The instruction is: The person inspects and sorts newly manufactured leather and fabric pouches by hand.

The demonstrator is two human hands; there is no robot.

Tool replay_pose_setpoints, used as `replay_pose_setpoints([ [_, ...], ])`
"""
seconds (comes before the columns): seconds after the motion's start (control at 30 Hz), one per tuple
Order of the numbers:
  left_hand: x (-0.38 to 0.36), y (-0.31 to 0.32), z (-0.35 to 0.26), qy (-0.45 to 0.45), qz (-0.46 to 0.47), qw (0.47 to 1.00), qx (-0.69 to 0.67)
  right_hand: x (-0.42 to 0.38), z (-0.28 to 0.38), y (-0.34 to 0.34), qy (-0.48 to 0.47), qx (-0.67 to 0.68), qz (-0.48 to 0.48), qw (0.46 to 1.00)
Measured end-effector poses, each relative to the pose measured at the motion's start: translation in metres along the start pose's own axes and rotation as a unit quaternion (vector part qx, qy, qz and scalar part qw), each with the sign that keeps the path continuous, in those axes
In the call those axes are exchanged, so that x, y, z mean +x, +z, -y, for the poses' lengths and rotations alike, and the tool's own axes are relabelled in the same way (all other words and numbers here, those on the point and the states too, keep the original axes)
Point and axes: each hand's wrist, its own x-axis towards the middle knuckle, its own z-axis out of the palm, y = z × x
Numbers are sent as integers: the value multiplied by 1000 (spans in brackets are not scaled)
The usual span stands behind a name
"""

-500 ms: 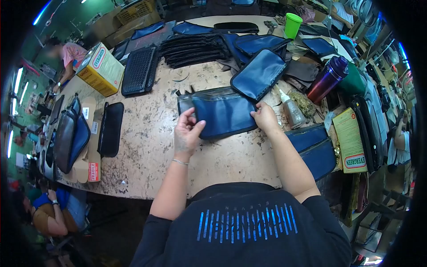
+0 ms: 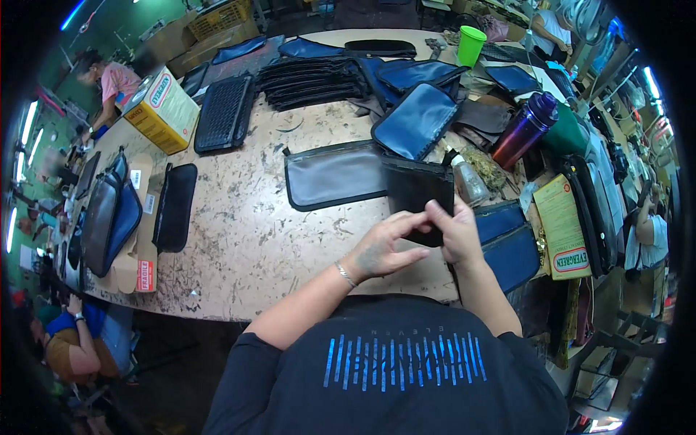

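My right hand (image 2: 458, 230) grips the lower right part of a dark pouch panel (image 2: 417, 190), thumb across its face; its black side shows, tilted up over the table. Beside it, my left hand (image 2: 380, 246) has thumb and fingers apart, fingertips right at the panel's lower edge and close to my right thumb. Left of the panel lies a grey pouch piece (image 2: 333, 174) with black edging, flat on the worktable (image 2: 239, 239). A blue zippered pouch piece (image 2: 415, 119) rests just beyond, overlapping the grey piece's upper right corner in this view.
A stack of black pouches (image 2: 312, 81) and a woven black pouch (image 2: 223, 114) lie farther back. Yellow tins (image 2: 161, 112), a purple bottle (image 2: 523, 132), a glue bottle (image 2: 471, 183) and a green cup (image 2: 471, 46) stand around. People work at left and far right.
The blue panel held in both hands has been swung right and turned, so its dark side shows. The grey piece beneath is uncovered. My left hand has moved right, near my right hand.
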Motion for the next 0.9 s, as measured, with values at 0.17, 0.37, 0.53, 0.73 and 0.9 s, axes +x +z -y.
replay_pose_setpoints([
  [0.17, -21, -47, 34, -51, -91, 938, 330, -40, 80, -17, -281, -216, -102, 929],
  [0.37, -25, -50, 50, -51, -133, 984, 111, -66, 119, -47, -405, -17, -171, 898],
  [0.53, 12, -54, 18, -58, -100, 856, -504, -26, 84, -38, -249, 129, -23, 960],
  [0.73, 7, -49, -3, -92, -210, 900, -371, -11, 63, -32, -166, 94, -28, 981],
  [0.9, -4, -48, 0, -120, -247, 880, -387, -14, 59, -26, -142, 80, -30, 986],
])
